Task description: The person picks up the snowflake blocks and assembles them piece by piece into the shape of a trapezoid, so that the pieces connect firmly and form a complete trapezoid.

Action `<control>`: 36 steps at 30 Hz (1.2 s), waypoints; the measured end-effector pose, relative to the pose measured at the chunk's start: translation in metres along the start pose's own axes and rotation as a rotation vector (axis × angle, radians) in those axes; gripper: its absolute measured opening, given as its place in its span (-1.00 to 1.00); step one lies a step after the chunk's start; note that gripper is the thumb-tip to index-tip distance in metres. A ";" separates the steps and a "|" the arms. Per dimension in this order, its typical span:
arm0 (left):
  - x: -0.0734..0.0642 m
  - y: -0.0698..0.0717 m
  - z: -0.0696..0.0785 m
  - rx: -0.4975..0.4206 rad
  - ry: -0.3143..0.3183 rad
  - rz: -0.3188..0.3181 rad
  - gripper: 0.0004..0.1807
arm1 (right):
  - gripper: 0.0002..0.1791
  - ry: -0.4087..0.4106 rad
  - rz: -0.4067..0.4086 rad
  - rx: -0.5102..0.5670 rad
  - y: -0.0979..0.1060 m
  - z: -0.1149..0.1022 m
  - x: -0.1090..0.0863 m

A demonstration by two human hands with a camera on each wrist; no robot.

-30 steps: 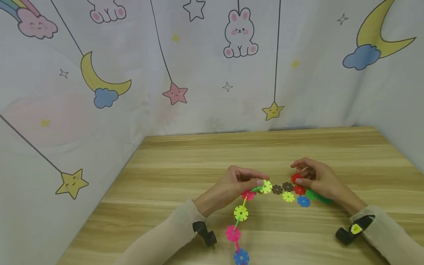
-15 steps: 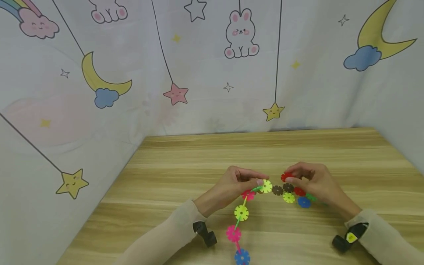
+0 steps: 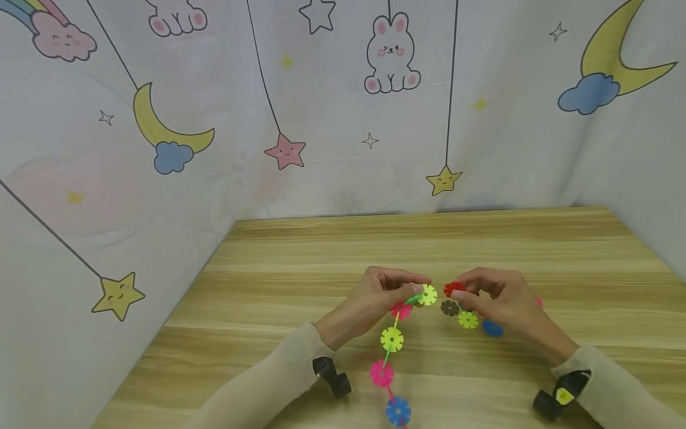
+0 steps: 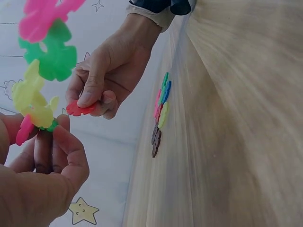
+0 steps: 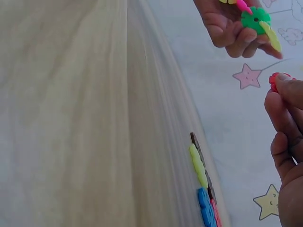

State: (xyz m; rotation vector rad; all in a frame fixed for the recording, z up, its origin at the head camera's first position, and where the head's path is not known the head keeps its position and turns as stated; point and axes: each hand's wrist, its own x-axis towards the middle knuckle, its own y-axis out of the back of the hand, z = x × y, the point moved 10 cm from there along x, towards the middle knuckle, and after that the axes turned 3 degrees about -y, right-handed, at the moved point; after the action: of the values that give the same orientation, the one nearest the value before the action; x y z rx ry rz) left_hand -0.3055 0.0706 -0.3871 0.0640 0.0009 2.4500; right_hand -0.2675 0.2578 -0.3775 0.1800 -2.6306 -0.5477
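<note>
Behind and beside a wooden table [image 3: 321,250] hangs a white sheet [image 3: 332,107] printed with moons, stars and rabbits. Over the table, a chain of notched, coloured discs [image 3: 392,339] runs from the left hand down toward the near side; whether its low end rests on the wood, I can't tell. That left hand [image 3: 383,295] pinches the chain near its upper end, while the right hand [image 3: 501,298] pinches a single red disc [image 3: 453,289] between thumb and fingers, just beside the chain's yellow end disc [image 3: 427,295] but apart from it. Black cameras [image 3: 333,378] sit on both wrists. Below the right hand, loose discs lie on the table, among them blue [image 3: 493,328], yellow [image 3: 468,320] and brown [image 3: 450,308].
</note>
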 end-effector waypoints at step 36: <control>0.000 -0.011 -0.002 -0.042 -0.016 -0.079 -0.62 | -0.62 0.215 -0.007 0.151 -0.022 -0.032 -0.003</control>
State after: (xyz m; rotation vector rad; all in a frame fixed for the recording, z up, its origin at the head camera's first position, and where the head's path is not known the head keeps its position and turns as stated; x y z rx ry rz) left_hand -0.2990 0.0791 -0.3897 0.0640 -0.0547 2.3690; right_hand -0.2493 0.2269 -0.3615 0.2784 -2.4615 -0.3128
